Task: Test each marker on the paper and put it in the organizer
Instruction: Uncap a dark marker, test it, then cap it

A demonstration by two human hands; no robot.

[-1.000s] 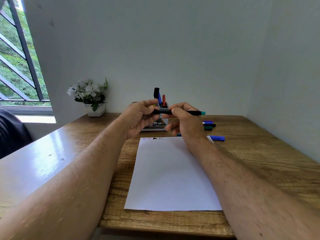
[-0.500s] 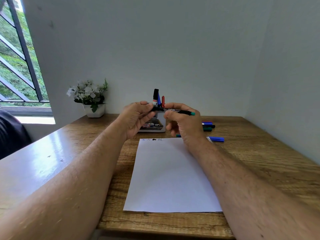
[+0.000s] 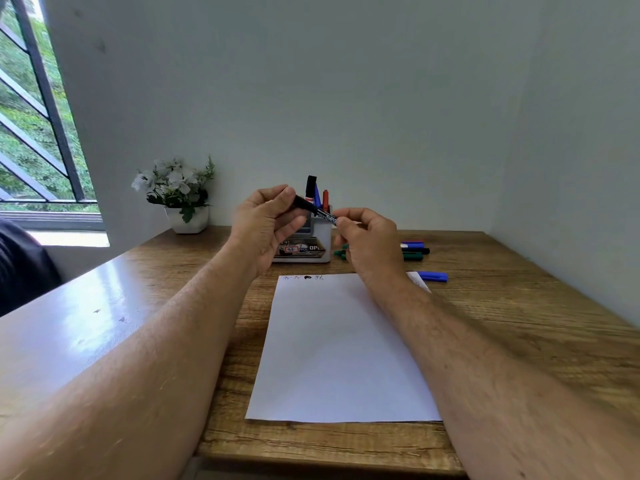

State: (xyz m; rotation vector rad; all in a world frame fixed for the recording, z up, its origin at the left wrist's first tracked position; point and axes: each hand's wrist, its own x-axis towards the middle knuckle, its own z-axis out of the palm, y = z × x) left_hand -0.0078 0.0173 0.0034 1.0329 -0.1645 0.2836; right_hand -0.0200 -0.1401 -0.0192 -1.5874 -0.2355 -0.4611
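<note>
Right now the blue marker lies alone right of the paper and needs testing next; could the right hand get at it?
Probably not yet: the right hand grips the black marker. Otherwise, nothing blocks the blue marker.

Your left hand (image 3: 266, 223) and right hand (image 3: 370, 240) both pinch a black marker (image 3: 313, 209), tilted, above the far edge of the paper (image 3: 343, 351). Behind it the organizer (image 3: 306, 245) holds three upright markers (image 3: 317, 194). More markers (image 3: 414, 251) lie on the bench (image 3: 502, 306) to your right; a flower pot (image 3: 180, 195) sits far left.
</note>
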